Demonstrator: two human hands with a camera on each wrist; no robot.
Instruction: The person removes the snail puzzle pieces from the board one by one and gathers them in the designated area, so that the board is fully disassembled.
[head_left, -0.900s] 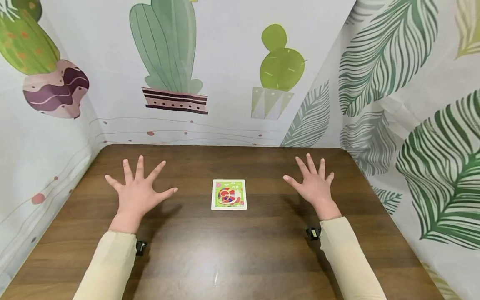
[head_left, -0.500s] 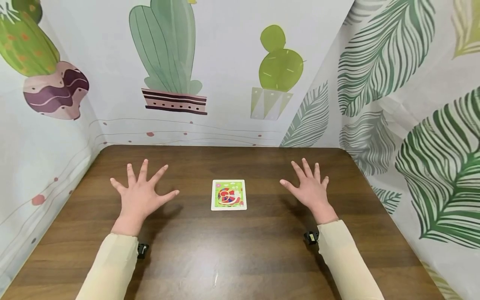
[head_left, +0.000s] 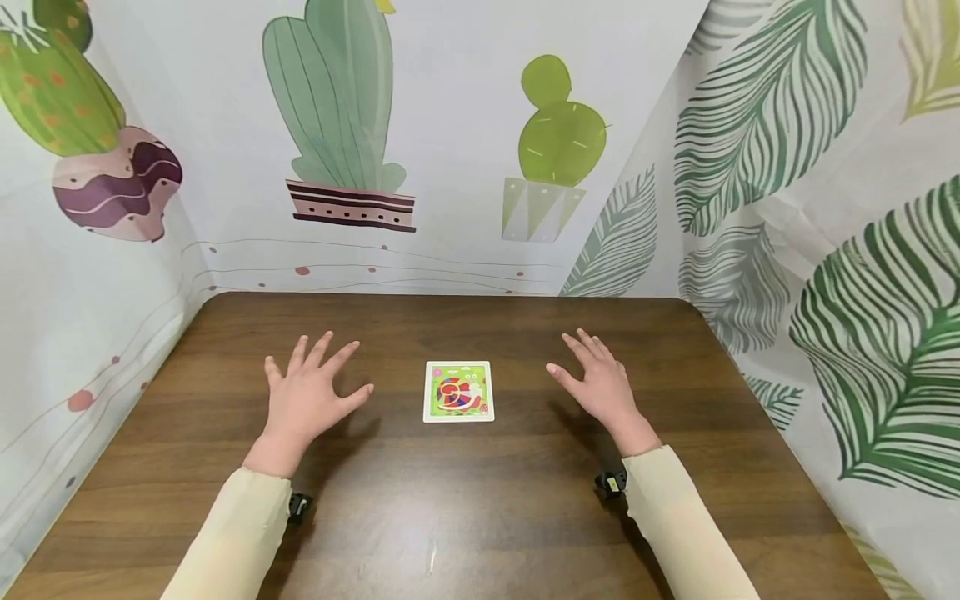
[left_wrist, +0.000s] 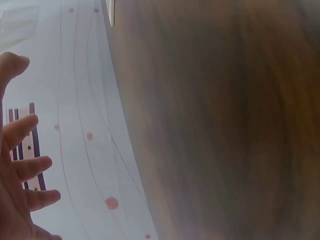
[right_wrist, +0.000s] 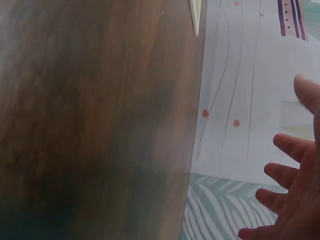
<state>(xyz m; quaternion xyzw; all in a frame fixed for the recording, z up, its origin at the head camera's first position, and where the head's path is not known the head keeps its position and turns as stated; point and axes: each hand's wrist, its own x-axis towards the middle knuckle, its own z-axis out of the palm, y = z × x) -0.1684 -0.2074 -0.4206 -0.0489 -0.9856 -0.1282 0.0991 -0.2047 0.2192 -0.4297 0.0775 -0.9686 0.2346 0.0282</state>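
Note:
A small square picture board (head_left: 459, 392) with a white border and a colourful snail on green lies flat at the middle of the table. My left hand (head_left: 306, 400) hovers to its left, fingers spread and holding nothing. To the right of the board, my right hand (head_left: 602, 387) is also raised over the table, its fingers extended and closer together. Both hands are apart from the board. In the left wrist view the left fingers (left_wrist: 32, 167) are bare, and the right wrist view shows the right fingers (right_wrist: 282, 175) likewise. Only the board's edge (right_wrist: 196, 15) appears there.
The brown wooden table (head_left: 465, 517) has rounded far corners. A white backdrop (head_left: 457, 125) printed with cacti and leaves rises behind it and along both sides. A small black camera (head_left: 611, 483) sits at each wrist, beside the cream sleeves.
Both hands have moved inward toward the board and slightly nearer to me. Their fingers are less widely spread, most clearly on the right hand. The board has stayed in place.

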